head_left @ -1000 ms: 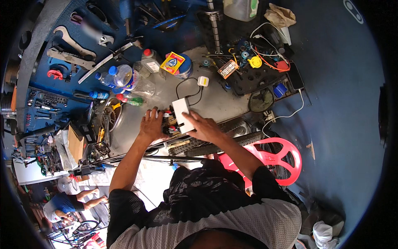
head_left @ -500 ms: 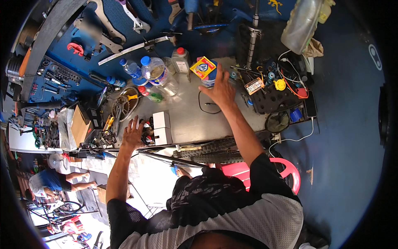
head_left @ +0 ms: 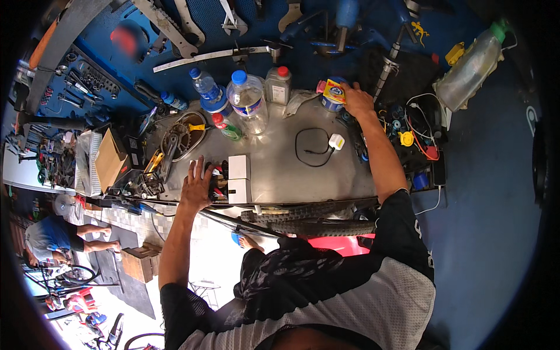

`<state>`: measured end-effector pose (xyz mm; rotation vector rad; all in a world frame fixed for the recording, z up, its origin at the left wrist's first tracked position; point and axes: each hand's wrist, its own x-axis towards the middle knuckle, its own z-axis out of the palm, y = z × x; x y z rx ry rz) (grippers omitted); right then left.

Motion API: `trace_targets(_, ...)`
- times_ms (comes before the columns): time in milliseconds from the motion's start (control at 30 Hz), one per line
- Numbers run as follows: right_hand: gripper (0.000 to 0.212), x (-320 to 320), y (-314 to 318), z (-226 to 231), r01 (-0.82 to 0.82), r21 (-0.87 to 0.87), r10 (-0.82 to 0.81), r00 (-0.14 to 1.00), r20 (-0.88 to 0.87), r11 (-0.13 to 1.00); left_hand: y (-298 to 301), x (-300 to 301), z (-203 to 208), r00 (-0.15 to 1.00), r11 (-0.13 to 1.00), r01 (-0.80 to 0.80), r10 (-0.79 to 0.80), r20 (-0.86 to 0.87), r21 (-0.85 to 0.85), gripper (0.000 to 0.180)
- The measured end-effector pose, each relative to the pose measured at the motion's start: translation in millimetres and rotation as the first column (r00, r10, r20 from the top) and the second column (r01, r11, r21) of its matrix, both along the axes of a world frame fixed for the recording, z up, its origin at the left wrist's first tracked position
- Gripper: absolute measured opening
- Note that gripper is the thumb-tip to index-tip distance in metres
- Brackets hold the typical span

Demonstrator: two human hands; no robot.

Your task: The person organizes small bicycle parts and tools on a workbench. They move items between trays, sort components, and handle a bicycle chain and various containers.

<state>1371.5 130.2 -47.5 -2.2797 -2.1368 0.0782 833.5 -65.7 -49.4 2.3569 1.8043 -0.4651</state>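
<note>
My right hand is at the back of the metal bench, fingers curled at the right edge of a small yellow-and-red packet. The packet is against a round blue tub; part of my grip is hidden. Nearer to me lies a white plug adapter with a looped black cable. My left hand lies with fingers apart by the bench's near edge, next to small dark and red parts and white boxes.
Plastic bottles with blue caps and a grey bottle with a red cap stand along the back. An oval tray with a chainring is at left. Tools hang on the blue pegboard. A person crouches at far left.
My view has shifted, so the bench things sit further right. My right hand has moved right, and the packet has turned and moved with it. The white adapter has come into sight.
</note>
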Motion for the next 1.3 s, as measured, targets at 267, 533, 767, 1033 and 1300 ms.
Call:
trace_targets(267,0.07,-37,1,-12,-0.089,0.084,0.093,0.995,-0.046,0.992,-1,2,-3,1.0,1.0,-0.021,0.021,0.003,0.008,0.129)
trace_targets(533,0.075,-70,-25,59,0.027,0.015,-0.026,0.998,-0.062,1.0,-24,6,27,0.998,0.997,-0.057,0.056,0.013,0.057,0.137)
trace_targets(767,0.088,-152,21,33,-0.038,0.259,0.156,0.878,-0.453,0.965,72,140,104,0.627,0.853,-0.277,-0.189,0.756,0.442,0.123)
trace_targets(1033,0.075,-162,19,30,-0.03,0.145,0.091,0.897,-0.433,0.989,123,164,87,0.494,0.819,-0.401,-0.183,0.85,0.41,0.107)
trace_targets(1300,0.084,-98,33,30,0.036,0.095,-0.004,0.949,-0.314,0.995,-31,122,88,0.381,0.852,-0.434,-0.12,0.917,0.292,0.111)
